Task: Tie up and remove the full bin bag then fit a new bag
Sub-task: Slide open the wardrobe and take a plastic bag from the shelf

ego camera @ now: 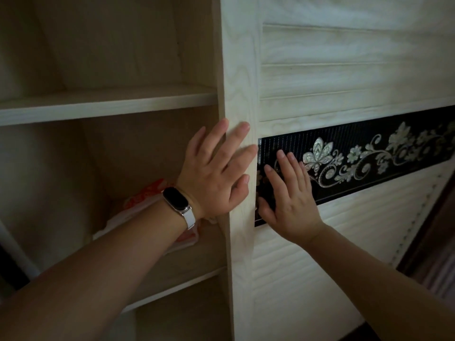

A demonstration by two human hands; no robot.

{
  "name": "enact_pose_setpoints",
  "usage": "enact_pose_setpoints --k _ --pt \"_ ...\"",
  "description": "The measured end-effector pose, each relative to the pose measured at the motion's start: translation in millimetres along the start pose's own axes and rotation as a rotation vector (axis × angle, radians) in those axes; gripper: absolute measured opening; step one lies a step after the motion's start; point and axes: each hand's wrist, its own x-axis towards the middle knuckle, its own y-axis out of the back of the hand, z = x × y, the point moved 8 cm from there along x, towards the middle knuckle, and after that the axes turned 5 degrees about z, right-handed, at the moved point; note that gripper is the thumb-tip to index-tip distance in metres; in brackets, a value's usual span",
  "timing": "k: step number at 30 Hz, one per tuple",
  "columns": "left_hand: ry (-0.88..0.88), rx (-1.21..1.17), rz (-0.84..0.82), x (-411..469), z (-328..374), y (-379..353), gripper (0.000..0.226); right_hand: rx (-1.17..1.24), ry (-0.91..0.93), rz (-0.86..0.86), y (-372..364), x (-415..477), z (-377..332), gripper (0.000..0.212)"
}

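My left hand [216,171] lies flat with fingers spread against the left edge of a pale wooden sliding door [242,82]; a dark watch with a white strap is on its wrist. My right hand [289,199] presses flat, fingers apart, on the door's black floral panel [369,153]. Neither hand holds anything. On the shelf behind my left forearm lies a bundle of white and orange plastic bags [145,200], partly hidden by my wrist. No bin is in view.
The open cupboard on the left has pale wooden shelves [105,104] above and below the bags. The slatted door [344,70] fills the right side. A dark frame [433,237] stands at the far right edge.
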Motion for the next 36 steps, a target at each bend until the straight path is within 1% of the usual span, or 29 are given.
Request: enact_pose_setpoints --k 8,12,16,20,24,28,30,33,36 --pt "0.015 -0.035 0.001 6 9 -14 0.045 -0.058 0.063 -0.078 6 -3 17 0.061" --pt "0.011 0.015 -0.024 4 9 -13 0.048 -0.051 0.042 -0.095 8 -3 14 0.060" --pt "0.021 -0.008 -0.092 -3 14 -12 0.048 -0.035 0.001 -0.137 13 -3 11 0.059" --pt "0.088 -0.132 -0.144 -29 19 2 0.052 -0.023 -0.052 -0.195 25 -2 -1 0.053" --pt "0.146 -0.207 -0.215 -60 13 23 0.049 -0.048 -0.086 -0.258 40 0 -18 0.050" --pt "0.259 -0.218 -0.391 -99 -7 34 0.044 0.002 -0.108 -0.194 65 5 -44 0.042" --pt "0.339 -0.248 -0.454 -124 -17 42 0.041 0.026 -0.101 -0.194 70 6 -60 0.040" --pt "0.437 -0.313 -0.481 -155 -25 56 0.035 0.057 -0.054 -0.281 64 2 -87 0.040" --pt "0.507 -0.351 -0.497 -182 -34 74 0.032 0.056 -0.048 -0.418 44 -8 -113 0.042"
